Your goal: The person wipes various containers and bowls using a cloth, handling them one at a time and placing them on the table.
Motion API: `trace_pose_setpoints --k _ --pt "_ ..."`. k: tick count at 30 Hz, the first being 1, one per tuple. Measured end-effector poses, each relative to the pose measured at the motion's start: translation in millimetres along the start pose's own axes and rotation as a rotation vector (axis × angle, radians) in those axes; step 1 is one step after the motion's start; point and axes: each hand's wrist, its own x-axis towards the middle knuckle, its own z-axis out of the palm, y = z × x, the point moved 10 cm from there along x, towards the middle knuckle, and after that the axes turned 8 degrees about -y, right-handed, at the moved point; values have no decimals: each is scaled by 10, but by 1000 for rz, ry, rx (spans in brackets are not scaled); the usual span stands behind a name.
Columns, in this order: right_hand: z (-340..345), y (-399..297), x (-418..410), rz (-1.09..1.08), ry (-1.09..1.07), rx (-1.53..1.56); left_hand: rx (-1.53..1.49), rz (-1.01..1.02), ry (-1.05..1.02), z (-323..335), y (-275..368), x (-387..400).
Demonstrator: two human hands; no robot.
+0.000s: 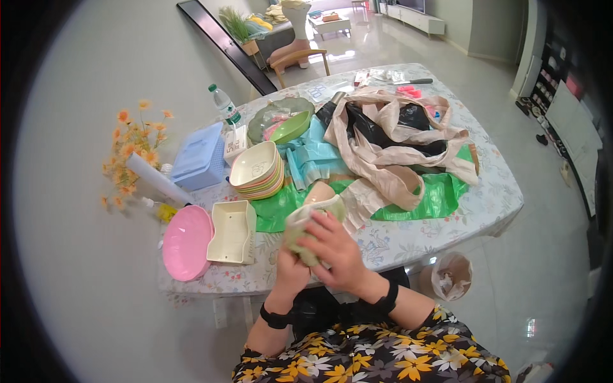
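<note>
A green cloth with a pale edge (306,254) is bunched between my two hands, just above the table's near edge. My left hand (293,273) grips it from below. On its right side, my right hand (335,246) lies over the cloth with the fingers spread. A light brown rounded object (320,192) shows just beyond the cloth; what it belongs to is unclear. Behind my hands, green plastic bags (280,208) lie flat under a heap of beige (361,148) and black plastic bags (368,127). Blue plastic bags (318,155) are left of that heap.
Stacked square bowls (256,165), a cream organizer (231,230) and a pink bowl (187,244) stand at the left. Beyond are a blue lidded basket (196,153), a green dish (291,127) and a plastic bottle (224,104). A knife (416,81) lies far right; a lined bin (450,277) stands below.
</note>
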Motion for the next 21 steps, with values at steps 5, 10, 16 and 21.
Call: trace_pose_setpoints --k 5,10,16,21 --pt "-6 146 51 7 61 42 111 -42 -106 117 -156 -198" --pt "158 1435 -165 849 150 825 10 -62 -236 294 -65 -289" --pt "-30 439 87 280 195 251 -227 -61 -57 137 -79 -152" --pt "299 -181 -54 65 -78 216 -23 -1 -94 -39 -82 -256"
